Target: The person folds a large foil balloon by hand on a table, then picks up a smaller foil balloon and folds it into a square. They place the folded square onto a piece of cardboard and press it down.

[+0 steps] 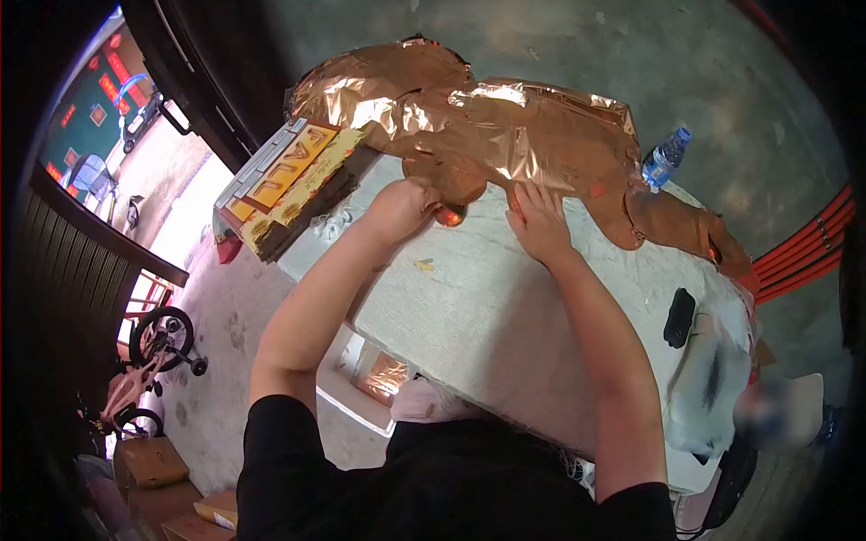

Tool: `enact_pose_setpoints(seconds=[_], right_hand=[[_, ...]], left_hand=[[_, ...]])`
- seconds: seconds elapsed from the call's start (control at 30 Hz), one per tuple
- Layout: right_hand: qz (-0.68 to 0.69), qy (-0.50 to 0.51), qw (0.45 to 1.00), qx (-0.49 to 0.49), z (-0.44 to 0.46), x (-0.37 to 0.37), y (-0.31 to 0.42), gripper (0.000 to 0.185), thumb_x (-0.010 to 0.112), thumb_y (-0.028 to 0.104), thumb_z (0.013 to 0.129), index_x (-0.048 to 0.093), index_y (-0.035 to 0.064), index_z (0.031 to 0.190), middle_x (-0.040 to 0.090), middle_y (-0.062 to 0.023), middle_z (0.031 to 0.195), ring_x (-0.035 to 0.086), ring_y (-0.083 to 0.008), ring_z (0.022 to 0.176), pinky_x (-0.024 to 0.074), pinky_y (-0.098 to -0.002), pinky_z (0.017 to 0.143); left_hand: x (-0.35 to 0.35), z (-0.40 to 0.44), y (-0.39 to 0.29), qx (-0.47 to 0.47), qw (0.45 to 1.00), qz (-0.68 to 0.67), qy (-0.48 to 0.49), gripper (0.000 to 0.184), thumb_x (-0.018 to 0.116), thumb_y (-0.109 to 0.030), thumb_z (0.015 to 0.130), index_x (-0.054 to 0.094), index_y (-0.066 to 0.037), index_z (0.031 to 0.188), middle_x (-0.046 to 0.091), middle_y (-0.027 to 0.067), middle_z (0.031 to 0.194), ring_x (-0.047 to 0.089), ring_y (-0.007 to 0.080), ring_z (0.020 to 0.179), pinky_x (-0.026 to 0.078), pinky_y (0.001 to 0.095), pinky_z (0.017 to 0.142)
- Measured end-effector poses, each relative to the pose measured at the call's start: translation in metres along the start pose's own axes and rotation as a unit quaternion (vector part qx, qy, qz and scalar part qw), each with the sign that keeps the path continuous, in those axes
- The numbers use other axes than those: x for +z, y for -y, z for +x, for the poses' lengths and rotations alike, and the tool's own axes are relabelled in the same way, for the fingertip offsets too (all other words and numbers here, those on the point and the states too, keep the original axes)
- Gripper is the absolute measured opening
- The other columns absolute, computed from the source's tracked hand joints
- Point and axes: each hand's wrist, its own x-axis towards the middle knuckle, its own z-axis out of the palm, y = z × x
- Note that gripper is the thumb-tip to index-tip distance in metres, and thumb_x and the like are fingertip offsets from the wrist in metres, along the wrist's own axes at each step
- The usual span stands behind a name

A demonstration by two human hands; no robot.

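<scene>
A large, flat, crinkled copper-coloured foil balloon (541, 135) with rounded lobes lies across the far side of the white-covered table (433, 307). My left hand (403, 209) has its fingers curled at the balloon's near edge, beside a small lobe with an orange-red shiny spot. What the fingertips pinch is partly hidden, but they are closed at the foil. My right hand (541, 224) lies with fingers stretched out on the near edge of the foil, to the right of the left hand. A small yellow scrap (424, 265) sits on the table below my left hand.
Printed "FALL" packages (287, 180) are stacked at the table's left edge. A water bottle (666, 160) stands at the far right. Nearer are a black object (679, 317) and clear plastic wrap (708, 388). A white bin (336, 389) and cardboard boxes (153, 462) are below.
</scene>
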Motion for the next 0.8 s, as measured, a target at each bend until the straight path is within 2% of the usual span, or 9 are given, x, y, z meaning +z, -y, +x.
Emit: enact_pose_setpoints(seconds=[0.1,0.17,0.2,0.27,0.37,0.43,0.5,0.73,0.8], right_hand=[[0.018,-0.042,0.999,-0.005,0.007,0.006,0.004,0.056,0.049,0.036,0.092,0.04,0.0074,0.14,0.032,-0.0131,0.149,0.025,-0.0293,0.14,0.0172,-0.0467,0.114],[0.009,-0.037,0.999,-0.005,0.003,0.004,0.004,0.055,0.05,0.035,0.092,0.041,0.0072,0.139,0.034,-0.0121,0.148,0.026,-0.0281,0.139,0.018,-0.0465,0.114],[0.007,-0.035,0.999,-0.002,0.001,0.003,0.0,0.055,0.05,0.035,0.092,0.041,0.0072,0.139,0.034,-0.0121,0.148,0.026,-0.0281,0.139,0.018,-0.0465,0.114],[0.005,-0.043,0.999,-0.012,0.001,0.003,-0.001,0.055,0.051,0.034,0.092,0.041,0.0074,0.139,0.035,-0.0114,0.147,0.027,-0.0276,0.139,0.0185,-0.0463,0.114],[0.012,-0.045,0.999,-0.01,0.0,0.0,0.003,0.055,0.051,0.034,0.091,0.042,0.0075,0.138,0.036,-0.0108,0.146,0.028,-0.0271,0.139,0.0189,-0.0462,0.114],[0.004,-0.052,0.999,-0.014,0.001,0.004,0.001,0.055,0.052,0.034,0.091,0.042,0.0075,0.138,0.037,-0.0107,0.146,0.028,-0.0272,0.138,0.0189,-0.0462,0.114],[-0.004,-0.058,0.998,-0.016,0.001,0.006,-0.001,0.055,0.052,0.034,0.091,0.042,0.0075,0.138,0.037,-0.0106,0.146,0.028,-0.0272,0.138,0.019,-0.0461,0.114],[0.006,-0.067,0.998,-0.019,0.0,0.006,-0.001,0.054,0.053,0.034,0.09,0.043,0.0075,0.137,0.038,-0.0105,0.145,0.029,-0.0268,0.138,0.0197,-0.0466,0.113],[0.006,-0.066,0.998,-0.018,0.001,0.007,0.0,0.054,0.053,0.033,0.09,0.043,0.0075,0.137,0.038,-0.0105,0.145,0.029,-0.0268,0.138,0.0199,-0.0468,0.113]], left_hand=[[-0.009,0.007,0.007,0.016,0.998,-0.036,-0.056,0.017,0.068,-0.018,0.078,0.062,-0.003,0.081,0.064,0.014,0.09,0.06,0.0354,0.083,0.049,0.0426,0.07],[-0.01,0.007,0.007,0.019,0.99,-0.102,-0.095,0.012,0.069,-0.009,0.08,0.06,-0.002,0.083,0.066,0.0102,0.081,0.063,0.026,0.073,0.05,0.0339,0.067],[-0.003,0.011,0.015,0.02,0.99,-0.106,-0.094,0.012,0.069,-0.009,0.08,0.06,-0.002,0.083,0.066,0.0103,0.081,0.063,0.026,0.073,0.05,0.0339,0.067],[0.01,0.019,0.041,-0.075,0.918,-0.39,0.012,0.01,0.07,-0.004,0.082,0.06,-0.001,0.081,0.064,0.0006,0.078,0.06,0.0106,0.072,0.049,0.0265,0.066],[0.003,0.023,0.047,-0.1,0.88,-0.462,-0.03,0.011,0.068,-0.001,0.085,0.059,-0.002,0.079,0.06,-0.0044,0.078,0.054,0.0032,0.076,0.048,0.0217,0.067],[-0.012,0.022,0.034,-0.107,0.875,-0.471,-0.034,0.009,0.068,-0.002,0.085,0.06,-0.002,0.082,0.062,-0.0034,0.078,0.055,0.0039,0.075,0.048,0.0219,0.068],[-0.005,0.026,0.04,-0.111,0.881,-0.452,-0.089,0.015,0.073,-0.003,0.08,0.059,-0.002,0.073,0.057,-0.0027,0.071,0.05,0.0047,0.068,0.045,0.0226,0.065],[-0.012,0.033,0.039,-0.155,0.9,-0.405,-0.038,0.008,0.074,-0.002,0.079,0.066,-0.001,0.081,0.063,-0.0019,0.075,0.054,0.0043,0.069,0.045,0.0214,0.064],[-0.015,0.034,0.034,-0.142,0.866,-0.476,-0.058,0.017,0.07,-0.01,0.085,0.067,0.001,0.097,0.067,-0.0006,0.084,0.058,0.0056,0.075,0.048,0.0234,0.07]])
